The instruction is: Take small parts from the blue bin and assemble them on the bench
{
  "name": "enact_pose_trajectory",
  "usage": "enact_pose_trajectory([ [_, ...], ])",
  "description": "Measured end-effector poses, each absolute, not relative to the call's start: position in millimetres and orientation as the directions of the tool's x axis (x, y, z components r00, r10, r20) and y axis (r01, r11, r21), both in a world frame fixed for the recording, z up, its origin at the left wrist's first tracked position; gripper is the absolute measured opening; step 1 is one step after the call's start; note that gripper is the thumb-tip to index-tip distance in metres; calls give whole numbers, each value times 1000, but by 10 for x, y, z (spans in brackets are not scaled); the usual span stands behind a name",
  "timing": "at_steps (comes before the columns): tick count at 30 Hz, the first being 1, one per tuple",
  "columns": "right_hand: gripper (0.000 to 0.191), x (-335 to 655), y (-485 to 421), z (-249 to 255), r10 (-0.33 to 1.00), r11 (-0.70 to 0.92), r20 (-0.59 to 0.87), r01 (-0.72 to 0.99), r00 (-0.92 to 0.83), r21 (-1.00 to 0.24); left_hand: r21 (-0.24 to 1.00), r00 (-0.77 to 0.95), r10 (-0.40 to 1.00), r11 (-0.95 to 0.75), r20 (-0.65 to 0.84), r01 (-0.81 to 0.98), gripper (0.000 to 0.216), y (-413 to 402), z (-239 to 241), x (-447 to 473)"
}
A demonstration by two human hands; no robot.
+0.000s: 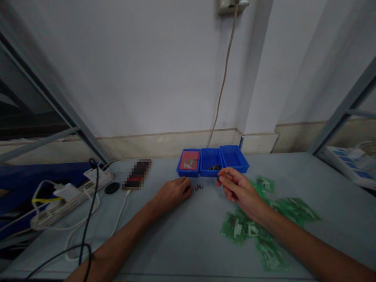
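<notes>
My left hand point(175, 190) lies on the grey table with its fingers curled; whether anything is inside them is hidden. Just right of its fingertips are a few small metal pieces point(199, 187), too small to name. My right hand point(237, 187) is in front of the blue bins, thumb and fingers pinched on a small dark piece point(219, 179) whose kind I cannot make out. Behind it, the middle blue bin point(210, 154) contains several small dark and shiny parts point(214, 167).
The left bin point(188, 172) holds a red card and a clear bag; the right bin point(234, 156) stands beside the middle one. Green plastic bags point(268, 250) lie around my right forearm. At left are a power strip point(73, 199), cables, a black disc point(112, 188) and a blurred-out object point(137, 175).
</notes>
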State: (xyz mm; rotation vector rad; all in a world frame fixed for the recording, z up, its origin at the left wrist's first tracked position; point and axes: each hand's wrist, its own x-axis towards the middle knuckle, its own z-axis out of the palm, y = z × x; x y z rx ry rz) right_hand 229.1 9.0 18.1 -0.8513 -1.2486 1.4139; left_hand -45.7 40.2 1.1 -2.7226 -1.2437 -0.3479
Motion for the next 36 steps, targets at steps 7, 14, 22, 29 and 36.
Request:
enact_pose_trajectory([
  [7,26,2287,83,213,970,22,79,-241,-228,-970,-32,645,710,-665,283,746,17,409,7,-458],
  [14,28,2279,87,211,972,24,82,-253,-219,-967,-21,633,706,-663,318,749,18,434,-36,-472],
  [22,30,2289,87,193,972,10,69,-255,-224,-967,-57,636,693,-659,339,750,23,434,-45,-482],
  [29,32,2284,97,187,978,-53,16,-319,-210,-946,-68,641,696,-658,325,749,23,440,-43,-483],
  [36,31,2281,112,197,984,-12,44,-313,-171,-950,-41,636,690,-666,344,745,28,434,-47,-474],
])
